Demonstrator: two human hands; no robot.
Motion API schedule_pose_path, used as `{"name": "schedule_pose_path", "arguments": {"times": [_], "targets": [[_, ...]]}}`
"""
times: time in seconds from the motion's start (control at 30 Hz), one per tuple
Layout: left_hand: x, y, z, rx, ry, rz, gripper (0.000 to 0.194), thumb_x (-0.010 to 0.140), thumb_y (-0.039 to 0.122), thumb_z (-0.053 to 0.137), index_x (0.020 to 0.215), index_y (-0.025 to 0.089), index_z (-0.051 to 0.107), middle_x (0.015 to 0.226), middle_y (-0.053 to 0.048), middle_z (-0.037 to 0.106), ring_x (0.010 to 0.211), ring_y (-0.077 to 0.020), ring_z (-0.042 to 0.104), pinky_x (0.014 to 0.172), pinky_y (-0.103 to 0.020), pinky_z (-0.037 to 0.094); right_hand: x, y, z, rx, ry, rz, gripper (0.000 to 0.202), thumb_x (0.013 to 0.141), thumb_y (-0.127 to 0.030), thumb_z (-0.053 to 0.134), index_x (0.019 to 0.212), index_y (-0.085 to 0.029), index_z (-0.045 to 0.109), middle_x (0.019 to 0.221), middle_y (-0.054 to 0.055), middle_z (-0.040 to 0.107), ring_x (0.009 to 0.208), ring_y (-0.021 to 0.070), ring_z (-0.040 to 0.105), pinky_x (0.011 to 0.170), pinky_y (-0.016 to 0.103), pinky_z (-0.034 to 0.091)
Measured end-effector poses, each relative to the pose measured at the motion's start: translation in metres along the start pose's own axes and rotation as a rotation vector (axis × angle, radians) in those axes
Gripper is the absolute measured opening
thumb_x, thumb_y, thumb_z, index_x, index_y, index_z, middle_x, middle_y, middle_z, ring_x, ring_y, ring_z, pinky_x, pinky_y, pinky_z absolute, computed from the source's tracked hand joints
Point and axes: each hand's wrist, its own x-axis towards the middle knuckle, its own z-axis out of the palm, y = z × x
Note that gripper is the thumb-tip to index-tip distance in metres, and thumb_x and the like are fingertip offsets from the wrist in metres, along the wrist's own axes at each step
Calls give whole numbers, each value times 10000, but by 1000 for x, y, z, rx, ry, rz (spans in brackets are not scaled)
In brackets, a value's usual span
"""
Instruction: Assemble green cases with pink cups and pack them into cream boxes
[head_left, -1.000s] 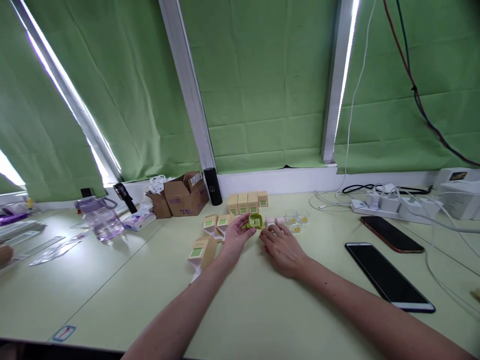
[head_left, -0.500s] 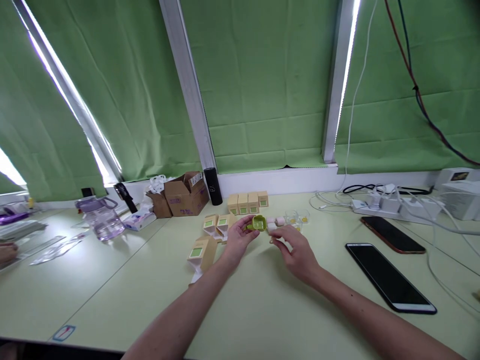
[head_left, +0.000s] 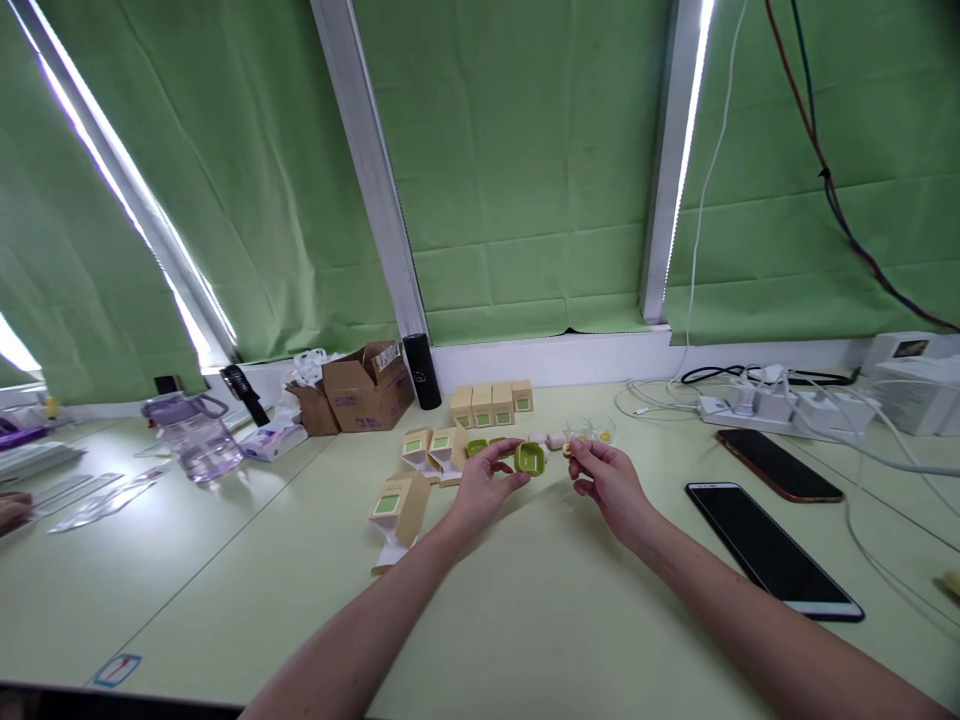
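Note:
My left hand [head_left: 484, 482] pinches a small green square dish [head_left: 529, 459] between thumb and fingers, its hollow side facing me. Closed at the fingertips, my right hand [head_left: 606, 482] holds a tiny pale orange piece [head_left: 568, 451] that is too small to name. Behind the dish are another green piece [head_left: 475, 447] and small pinkish-white pieces [head_left: 555, 440]. Clear little cups [head_left: 602, 432] with yellow bits stand beyond my right hand. Opened kraft boxes [head_left: 406, 500] with green labels lie left of my left hand, and upright kraft boxes [head_left: 482, 406] form a row at the back.
Two phones [head_left: 772, 550] [head_left: 780, 465] and a power strip [head_left: 787, 415] with cables are on the right. A cardboard box [head_left: 367, 390], a black cylinder [head_left: 422, 372] and a purple-lidded jug [head_left: 193, 437] stand at the back left. Another person's hand [head_left: 13, 508] shows at the left edge.
The green dish has tilted to face me more. My right hand has moved right and lifted away from the white pieces, the tiny piece now showing at its fingertips. The view has shifted slightly.

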Motion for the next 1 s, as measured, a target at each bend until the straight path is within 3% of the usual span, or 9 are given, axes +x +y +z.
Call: {"name": "schedule_pose_path", "arguments": {"times": [0.23,0.5,0.77,1.0], "targets": [[-1,0,1,38,18,-12,486,714,193,840,1191,190,743,1248,-127,736,964,-227,689,913,-412,563,-1,0,1,17,-8,-6,473,660,-615,865,744,-177,709,627,-13,551,581,111,456,491,236,358],[-1,2,1,75,6,16,461,714,184,836,1168,197,756,1227,-126,745,1038,-261,696,919,-412,550,-4,2,5,-22,-46,-150,437,609,-481,914,887,-211,711,756,7,634,673,158,581,519,266,458],[-3,0,2,139,5,44,460,733,142,814,1183,203,743,1263,-119,730,1100,-266,679,965,-428,527,-4,11,5,-136,-57,-269,374,695,-479,868,890,-204,706,769,11,606,665,151,540,528,272,445],[-8,6,5,188,-1,113,481,735,120,817,1193,242,737,1226,-90,724,1117,-260,663,948,-406,515,-14,12,7,-466,-46,-477,178,889,-393,706,977,-241,737,876,53,713,782,210,639,680,340,517]]}}
